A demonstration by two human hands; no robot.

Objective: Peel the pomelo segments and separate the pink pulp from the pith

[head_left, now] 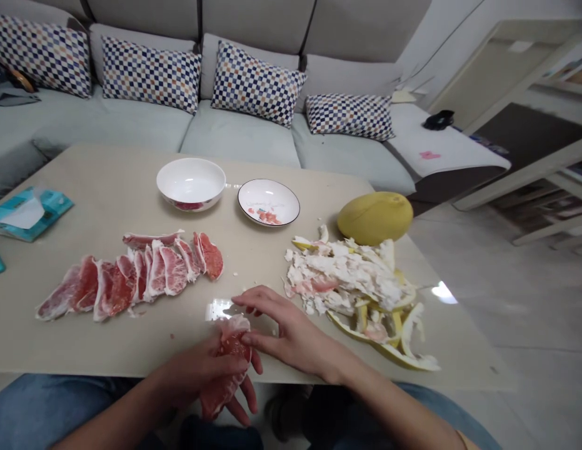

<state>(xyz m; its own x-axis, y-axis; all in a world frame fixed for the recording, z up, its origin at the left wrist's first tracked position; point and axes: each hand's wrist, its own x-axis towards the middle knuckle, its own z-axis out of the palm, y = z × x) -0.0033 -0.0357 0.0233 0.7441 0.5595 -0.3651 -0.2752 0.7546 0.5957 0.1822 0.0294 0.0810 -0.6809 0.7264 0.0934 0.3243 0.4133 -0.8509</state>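
My left hand [197, 369] is closed around a red pomelo segment [232, 350] at the table's front edge, thumb lying across the flesh. Pale membrane stands up at the segment's top end. Over it reaches my right hand [285, 331], its thumb tip at the segment's upper side and its fingers stretched out, apart from the thumb. Beyond my left hand lies a row of pomelo segments [131, 278], several with white membrane on them. To the right of my right hand is a heap of pomelo peel and white pith [356, 275].
A whole yellow pomelo [375, 217] rests behind the peel. At the back stand a white bowl [191, 178] and a dark-rimmed plate [267, 194] with small red bits. A tissue pack [30, 212] lies at the left of the table [98, 187]. Behind is a sofa [244, 140].
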